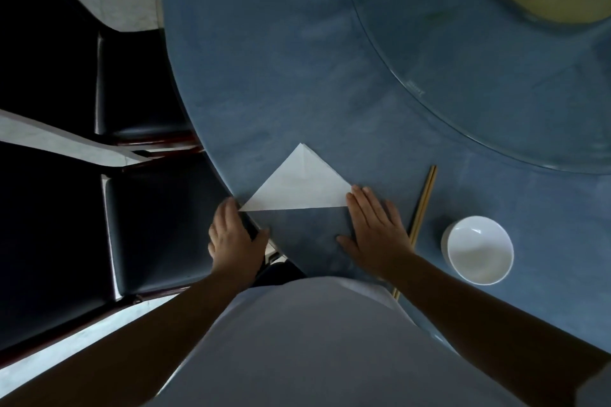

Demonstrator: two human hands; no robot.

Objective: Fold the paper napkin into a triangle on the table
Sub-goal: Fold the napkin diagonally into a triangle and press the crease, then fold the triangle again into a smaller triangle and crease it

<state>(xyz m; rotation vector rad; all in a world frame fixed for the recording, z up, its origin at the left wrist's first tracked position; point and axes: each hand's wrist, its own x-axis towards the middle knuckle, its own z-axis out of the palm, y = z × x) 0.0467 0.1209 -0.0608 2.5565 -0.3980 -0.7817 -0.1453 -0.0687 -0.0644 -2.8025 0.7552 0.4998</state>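
A white paper napkin (pixel 297 187) lies flat on the blue round table (pixel 281 76) as a triangle, its point away from me and its long edge toward me. My left hand (pixel 233 238) rests at the table's rim by the napkin's left corner, fingers spread. Flat on the table lies my right hand (pixel 377 225), palm down, its fingertips touching the napkin's right corner. Neither hand grips anything.
A pair of wooden chopsticks (pixel 421 208) lies just right of my right hand. A white empty bowl (pixel 477 249) stands further right. A glass turntable (pixel 496 76) covers the table's far right. Two dark chairs (pixel 142 89) stand at the left.
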